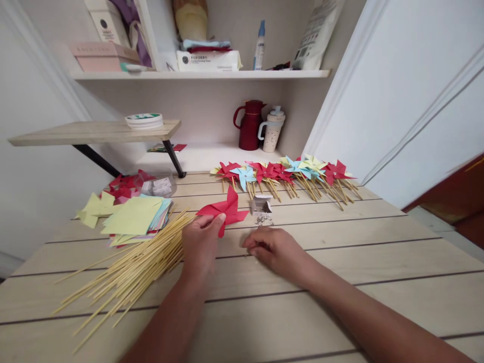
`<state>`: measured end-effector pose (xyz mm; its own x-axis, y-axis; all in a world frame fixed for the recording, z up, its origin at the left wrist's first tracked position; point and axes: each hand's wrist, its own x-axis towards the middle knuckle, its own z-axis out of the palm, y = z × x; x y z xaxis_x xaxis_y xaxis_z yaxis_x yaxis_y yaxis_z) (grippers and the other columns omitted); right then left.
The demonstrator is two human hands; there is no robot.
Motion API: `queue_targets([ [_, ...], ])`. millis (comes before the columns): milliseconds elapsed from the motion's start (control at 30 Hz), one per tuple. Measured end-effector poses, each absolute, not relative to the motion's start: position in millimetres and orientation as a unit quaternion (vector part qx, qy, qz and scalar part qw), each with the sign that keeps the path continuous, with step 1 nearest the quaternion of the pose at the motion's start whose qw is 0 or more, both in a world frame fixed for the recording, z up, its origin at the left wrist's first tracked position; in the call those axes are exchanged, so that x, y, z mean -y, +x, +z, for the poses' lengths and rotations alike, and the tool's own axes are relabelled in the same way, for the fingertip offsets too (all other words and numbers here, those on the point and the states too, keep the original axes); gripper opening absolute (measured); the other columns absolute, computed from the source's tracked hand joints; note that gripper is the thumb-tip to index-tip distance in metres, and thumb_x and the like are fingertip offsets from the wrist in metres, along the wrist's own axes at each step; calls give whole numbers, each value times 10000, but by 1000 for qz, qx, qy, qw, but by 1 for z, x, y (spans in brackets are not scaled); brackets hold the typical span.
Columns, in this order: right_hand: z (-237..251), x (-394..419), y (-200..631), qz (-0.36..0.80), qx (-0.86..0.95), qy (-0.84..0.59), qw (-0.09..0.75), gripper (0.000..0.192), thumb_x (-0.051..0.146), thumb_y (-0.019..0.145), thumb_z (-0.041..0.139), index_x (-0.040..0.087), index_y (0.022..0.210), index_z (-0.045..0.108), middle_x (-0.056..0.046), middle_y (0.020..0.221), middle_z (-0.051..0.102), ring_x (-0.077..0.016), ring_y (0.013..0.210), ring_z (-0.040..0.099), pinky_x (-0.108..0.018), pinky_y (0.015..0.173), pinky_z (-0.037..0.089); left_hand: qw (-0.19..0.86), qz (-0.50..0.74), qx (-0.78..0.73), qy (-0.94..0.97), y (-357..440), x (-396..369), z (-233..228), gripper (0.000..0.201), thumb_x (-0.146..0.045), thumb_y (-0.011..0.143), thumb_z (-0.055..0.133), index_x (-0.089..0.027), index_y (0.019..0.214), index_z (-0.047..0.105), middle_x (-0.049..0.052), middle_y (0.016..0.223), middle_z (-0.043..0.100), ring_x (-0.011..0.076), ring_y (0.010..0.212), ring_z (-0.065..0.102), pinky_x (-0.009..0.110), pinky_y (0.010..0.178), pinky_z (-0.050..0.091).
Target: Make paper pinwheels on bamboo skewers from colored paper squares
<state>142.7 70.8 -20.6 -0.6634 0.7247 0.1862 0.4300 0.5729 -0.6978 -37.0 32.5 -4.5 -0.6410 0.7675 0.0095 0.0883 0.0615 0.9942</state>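
My left hand [200,242] pinches a folded red paper pinwheel [227,209] by its lower edge, just above the wooden table [340,252]. My right hand [274,248] rests on the table with fingertips curled, close to a few small metal pins [260,220] lying in front of a little open white box [261,205]. I cannot tell whether its fingers hold a pin. A loose heap of bamboo sticks [132,267] lies left of my left hand.
Stacked coloured paper squares [134,217] and red cut pieces [124,186] lie at the left. A row of finished pinwheels on sticks [287,174] lies at the back. Behind stand a red jug [249,125], a speckled cup [272,132] and shelves.
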Motion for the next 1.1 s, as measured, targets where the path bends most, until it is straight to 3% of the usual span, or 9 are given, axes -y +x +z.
queue_targets([
  [200, -22, -74, 139, 343, 867, -261, 249, 322, 45, 864, 514, 238, 930, 763, -40, 933, 714, -157, 880, 674, -284, 817, 513, 337, 625, -633, 310, -42, -35, -10, 231, -384, 639, 784, -162, 695, 751, -11, 627, 624, 147, 645, 513, 261, 633, 380],
  [400, -19, -77, 146, 341, 880, -258, 206, 346, -5, 811, 511, 243, 821, 752, -15, 896, 707, -148, 819, 672, -273, 786, 502, 368, 612, -618, 327, -39, -33, -10, 252, -413, 647, 787, -178, 619, 700, -46, 540, 535, 127, 593, 453, 255, 604, 335],
  [833, -8, -77, 154, 293, 884, -336, 138, 304, 23, 756, 515, 231, 836, 721, 20, 776, 727, -143, 693, 632, -241, 658, 430, 379, 602, -621, 330, -39, -32, -12, 289, -444, 645, 792, -176, 631, 685, -36, 573, 539, 130, 611, 443, 272, 649, 355],
  [967, -5, -77, 156, 282, 872, -380, 122, 333, 53, 745, 563, 241, 967, 723, 13, 744, 721, -148, 656, 608, -249, 626, 390, 380, 599, -621, 334, -39, -32, -13, 291, -453, 645, 791, -176, 660, 703, -35, 578, 542, 135, 621, 447, 273, 643, 348],
  [1100, -5, -75, 155, 278, 858, -414, 120, 119, 148, 748, 664, 240, 814, 705, 26, 679, 685, -139, 603, 566, -245, 573, 341, 385, 602, -618, 326, -38, -31, -11, 291, -456, 643, 793, -180, 649, 698, -37, 580, 541, 134, 628, 444, 273, 653, 342],
])
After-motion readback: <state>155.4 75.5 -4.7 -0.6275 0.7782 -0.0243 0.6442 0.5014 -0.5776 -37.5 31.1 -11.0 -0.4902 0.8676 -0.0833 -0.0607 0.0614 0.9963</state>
